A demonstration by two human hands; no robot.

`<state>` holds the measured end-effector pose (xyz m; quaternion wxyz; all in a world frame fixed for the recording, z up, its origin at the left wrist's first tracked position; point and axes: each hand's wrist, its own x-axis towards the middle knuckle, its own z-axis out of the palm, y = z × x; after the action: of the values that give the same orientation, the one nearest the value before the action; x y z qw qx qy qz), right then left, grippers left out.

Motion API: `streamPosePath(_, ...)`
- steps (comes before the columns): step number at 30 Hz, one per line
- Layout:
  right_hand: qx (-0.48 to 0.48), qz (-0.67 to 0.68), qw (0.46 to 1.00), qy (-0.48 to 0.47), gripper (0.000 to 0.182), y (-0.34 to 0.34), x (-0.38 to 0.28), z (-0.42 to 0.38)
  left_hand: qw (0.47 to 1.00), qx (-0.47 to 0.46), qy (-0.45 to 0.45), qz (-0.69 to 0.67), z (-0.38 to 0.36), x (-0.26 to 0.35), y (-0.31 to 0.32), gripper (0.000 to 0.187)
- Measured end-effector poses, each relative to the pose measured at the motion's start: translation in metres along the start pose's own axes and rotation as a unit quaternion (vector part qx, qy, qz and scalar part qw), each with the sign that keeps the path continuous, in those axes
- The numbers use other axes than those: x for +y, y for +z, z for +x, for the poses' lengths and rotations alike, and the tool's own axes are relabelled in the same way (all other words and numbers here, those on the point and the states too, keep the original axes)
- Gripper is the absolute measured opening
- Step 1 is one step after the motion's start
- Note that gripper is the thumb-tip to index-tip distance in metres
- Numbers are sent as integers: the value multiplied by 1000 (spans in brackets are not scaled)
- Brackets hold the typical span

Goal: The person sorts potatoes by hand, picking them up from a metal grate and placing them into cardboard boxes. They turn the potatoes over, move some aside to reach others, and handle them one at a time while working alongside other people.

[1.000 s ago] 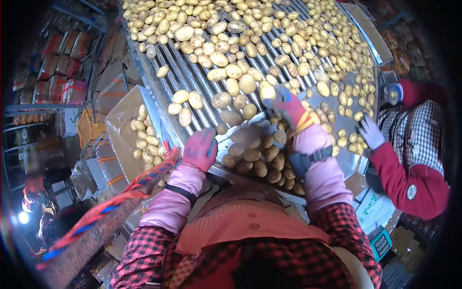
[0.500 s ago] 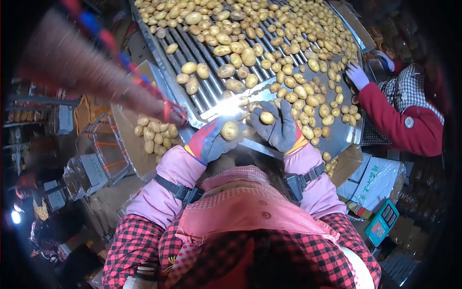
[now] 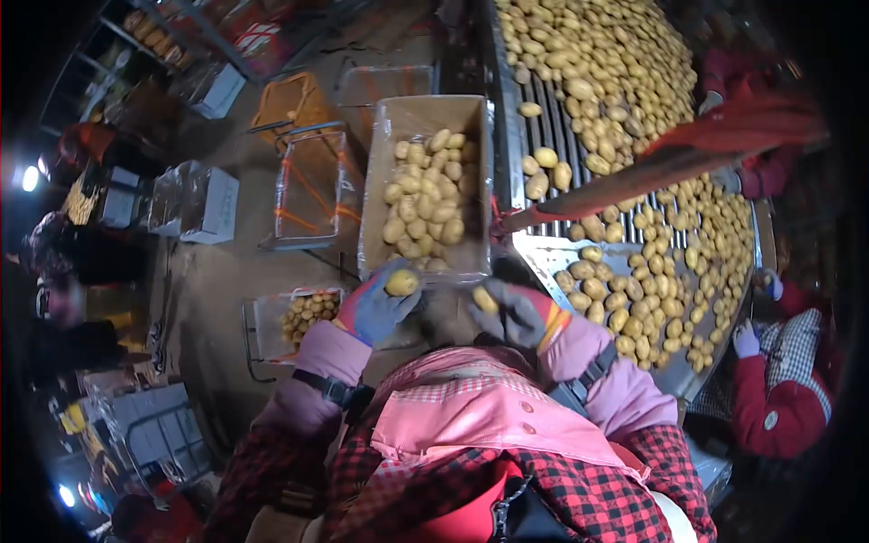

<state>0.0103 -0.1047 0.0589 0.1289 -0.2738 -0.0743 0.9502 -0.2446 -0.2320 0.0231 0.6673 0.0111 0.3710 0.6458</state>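
Observation:
My left hand [image 3: 373,308], in a grey, blue and red glove, is closed around a potato [image 3: 402,283] near the front edge of a cardboard box [image 3: 387,122]. That box is lined with clear plastic and holds a heap of potatoes [image 3: 425,199]. A second potato [image 3: 485,300] is gripped in the fingers of my right hand [image 3: 518,317], which is also gloved. This hand is beside the near left corner of a metal sorting table [image 3: 546,253], where many potatoes [image 3: 634,290] lie loose. Both held potatoes are in the air.
A red-wrapped pole [image 3: 615,185] slants across the table rollers [image 3: 548,104]. Co-workers' gloved hands [image 3: 747,339] are along the table's right side. On the left stand a wire cart [image 3: 310,190], a smaller crate of potatoes [image 3: 267,326] and a white carton [image 3: 213,204].
My view and body have turned left, from the sorting table toward the cardboard box. Both hands have moved with it, each still holding a potato. The table and pole now appear farther right.

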Motion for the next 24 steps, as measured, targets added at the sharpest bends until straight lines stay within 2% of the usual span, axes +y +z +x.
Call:
streamPosePath(2,-18,-55,994,-92,29,37,-20,54,998,10,15,-58,-17,9,-20,37)
streamPosePath(4,-80,-8,983,-164,37,82,-58,91,990,22,0,-140,-37,23,-23,35)
streamPosePath(6,-66,-73,972,-214,54,111,-66,108,961,35,12,-275,-30,16,-67,31)
streamPosePath(7,-88,-94,967,-218,53,110,-60,111,996,36,70,-38,-31,14,-65,29)
streamPosePath(8,-102,-132,965,-203,53,102,-49,107,998,43,35,-40,-32,19,-66,30)
streamPosePath(9,-151,-178,962,-142,53,71,-42,112,998,50,-1,-43,-33,24,-64,32)
streamPosePath(11,-174,-268,940,-123,54,25,-19,89,994,33,-79,-63,-30,31,-71,36)
streamPosePath(12,-137,-271,946,-114,54,9,-9,68,998,-13,-5,53,-13,44,-79,31)
streamPosePath(13,-99,-273,951,-104,54,-8,1,48,980,-40,81,177,5,56,-89,27)
streamPosePath(14,-44,-230,971,-43,54,-26,4,33,944,-48,168,279,22,69,-98,25)
streamPosePath(15,6,-199,980,-33,53,-44,6,19,881,-28,253,399,43,98,-93,27)
streamPosePath(16,57,-165,984,-24,52,-60,7,4,772,26,317,551,65,138,-80,29)
streamPosePath(17,106,-130,986,-16,51,-70,11,-9,570,108,350,736,81,177,-65,31)
streamPosePath(18,131,-118,983,-47,49,-71,16,-24,264,210,336,879,95,208,-64,33)
streamPosePath(19,153,-108,979,-81,48,-68,17,-38,70,261,308,912,111,235,-65,36)
streamPosePath(20,177,-96,973,-117,47,-67,14,-49,25,245,284,927,119,248,-75,35)
streamPosePath(21,121,-94,982,-112,43,-93,11,-52,-21,223,264,938,133,253,-75,35)
streamPosePath(22,151,-130,970,-140,41,-105,17,-58,-66,189,252,947,159,241,-62,34)
streamPosePath(23,113,-73,967,-216,41,-126,39,-59,-23,107,331,937,158,205,-34,42)
streamPosePath(24,80,-18,951,-298,40,-140,64,-65,14,19,297,955,149,158,-2,45)
